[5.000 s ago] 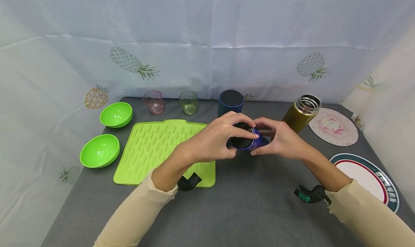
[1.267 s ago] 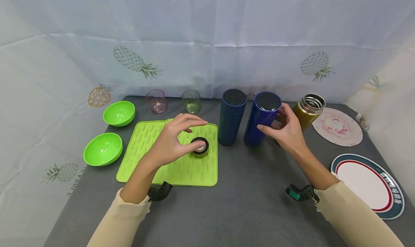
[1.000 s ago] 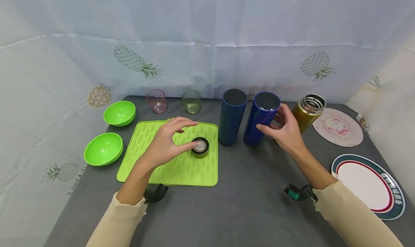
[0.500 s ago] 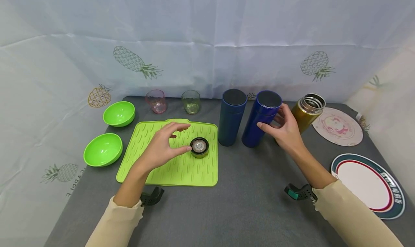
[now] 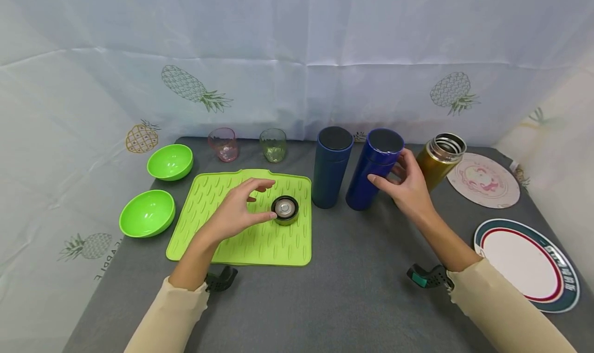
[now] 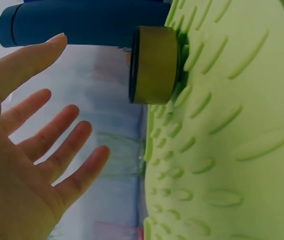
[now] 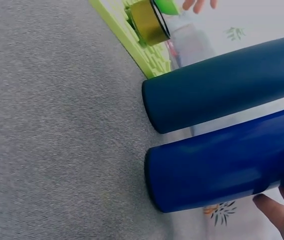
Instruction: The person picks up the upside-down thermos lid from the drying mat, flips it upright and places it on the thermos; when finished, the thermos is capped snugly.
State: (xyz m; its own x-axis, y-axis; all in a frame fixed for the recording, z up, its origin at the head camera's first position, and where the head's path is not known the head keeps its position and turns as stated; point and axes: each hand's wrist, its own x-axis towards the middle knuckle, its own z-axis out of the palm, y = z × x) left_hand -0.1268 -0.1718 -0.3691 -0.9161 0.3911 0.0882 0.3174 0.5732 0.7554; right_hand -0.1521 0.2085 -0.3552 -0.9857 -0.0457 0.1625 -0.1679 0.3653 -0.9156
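My right hand (image 5: 409,187) holds a shiny blue thermos (image 5: 368,180) by its right side, thumb at the front and fingers partly hidden behind. The thermos stands on the table with its lid on. Close on its left is a dark teal-blue thermos (image 5: 330,172), with a narrow gap between them in the right wrist view. My left hand (image 5: 236,208) hovers over the green drying mat (image 5: 250,245), thumb and fingers spread, holding nothing. Near its thumb tip a gold thermos lid (image 6: 155,65) lies on the mat, inner side up. Behind my right hand stands the lidless gold thermos (image 5: 436,165).
Two green bowls (image 5: 147,214) sit left of the mat. A pink glass (image 5: 224,146) and a green glass (image 5: 273,146) stand along the back. At right lie a pink round mat (image 5: 484,180) and a white plate (image 5: 520,265) with a dark green rim.
Five seconds ago both hands held the tilted blue thermos; now it stands beside the teal-blue one. My left hand has let go and moved left over the mat. Lately the thermos shifted slightly left.
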